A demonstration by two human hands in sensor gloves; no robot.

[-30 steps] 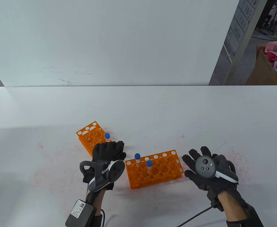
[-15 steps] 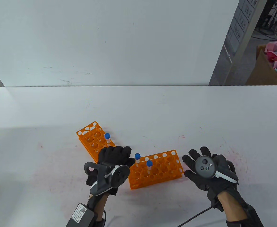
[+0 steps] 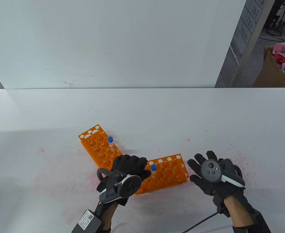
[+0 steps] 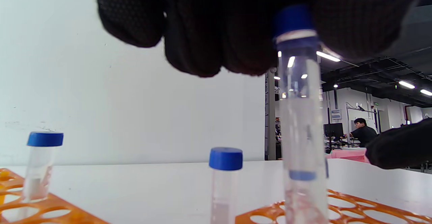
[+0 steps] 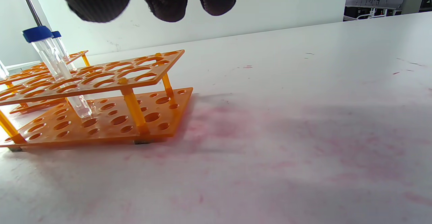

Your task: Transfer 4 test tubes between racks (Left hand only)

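Observation:
Two orange racks lie on the white table: the left rack [image 3: 97,144] and the right rack [image 3: 168,171]. My left hand [image 3: 142,167] is over the right rack's left end. In the left wrist view its fingers [image 4: 219,31] close around the blue cap of a clear test tube [image 4: 300,116] that stands in the rack. A second tube [image 3: 153,168] stands just right of it. One tube [image 3: 110,140] stands in the left rack. Another tube [image 4: 225,180] shows only in the left wrist view, and I cannot tell which rack holds it. My right hand [image 3: 205,167] is spread and empty beside the right rack.
A white wall panel [image 3: 108,43] stands along the table's far edge. A cardboard box with coloured paper [image 3: 282,65] sits off the table at the back right. Pink stains mark the table [image 3: 242,160] near the racks.
My left hand has moved right from the near end of the left rack to the left end of the right rack and now covers one tube's cap. The right hand has not moved.

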